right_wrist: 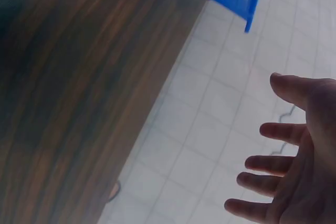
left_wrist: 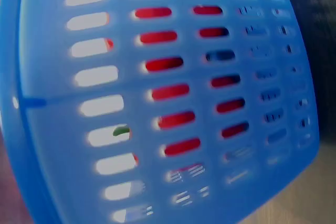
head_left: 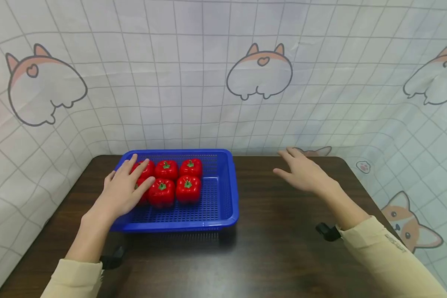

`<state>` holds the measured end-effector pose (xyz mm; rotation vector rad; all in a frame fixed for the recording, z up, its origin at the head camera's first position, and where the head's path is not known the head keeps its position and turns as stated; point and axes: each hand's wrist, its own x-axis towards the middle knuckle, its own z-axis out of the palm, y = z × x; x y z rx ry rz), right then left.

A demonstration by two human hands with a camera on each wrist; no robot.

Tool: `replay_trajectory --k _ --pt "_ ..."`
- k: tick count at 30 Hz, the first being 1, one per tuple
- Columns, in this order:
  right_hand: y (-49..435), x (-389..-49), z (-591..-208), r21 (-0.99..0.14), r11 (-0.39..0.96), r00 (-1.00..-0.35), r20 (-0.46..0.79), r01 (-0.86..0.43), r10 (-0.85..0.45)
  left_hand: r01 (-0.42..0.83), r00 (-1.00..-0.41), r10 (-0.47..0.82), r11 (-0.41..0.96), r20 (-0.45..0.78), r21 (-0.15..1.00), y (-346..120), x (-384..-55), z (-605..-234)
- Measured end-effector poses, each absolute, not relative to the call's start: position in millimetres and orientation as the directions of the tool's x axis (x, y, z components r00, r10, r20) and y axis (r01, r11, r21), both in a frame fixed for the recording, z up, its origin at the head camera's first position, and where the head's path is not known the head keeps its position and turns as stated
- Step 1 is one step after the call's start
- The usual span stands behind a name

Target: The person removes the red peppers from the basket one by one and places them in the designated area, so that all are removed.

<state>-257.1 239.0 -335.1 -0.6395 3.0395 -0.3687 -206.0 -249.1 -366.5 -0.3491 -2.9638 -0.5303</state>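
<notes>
Six red peppers (head_left: 162, 193) sit in a blue basket (head_left: 229, 194) by the table's (head_left: 268, 248) back-left corner. The left hand (head_left: 122, 189), fingers spread, hides parts of the two leftmost; whether it touches them cannot be told. The right hand (head_left: 303, 170) hovers with fingers extended, holding nothing, toward the back-right corner. Behind the back edge hangs a checked cloth (head_left: 205, 111) with dog drawings (head_left: 260, 76).

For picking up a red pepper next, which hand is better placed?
Probably the left hand: it is over the blue basket, near the red peppers, while the right hand is apart, to the basket's right.
</notes>
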Motion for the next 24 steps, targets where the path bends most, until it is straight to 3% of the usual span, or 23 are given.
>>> replay_trajectory --k 14,24 --pt "178.4 -263.2 -331.9 -0.295 0.775 -0.830 0.187 -0.558 -0.526 0.348 -0.907 0.213 0.864 0.363 0.364 -262.4 -189.7 -374.9" --pt "134.4 -267.4 -322.8 -0.325 0.705 -0.774 0.203 -0.631 -0.599 0.353 -0.906 0.202 0.846 0.373 0.400 -280.1 -176.6 -387.4"
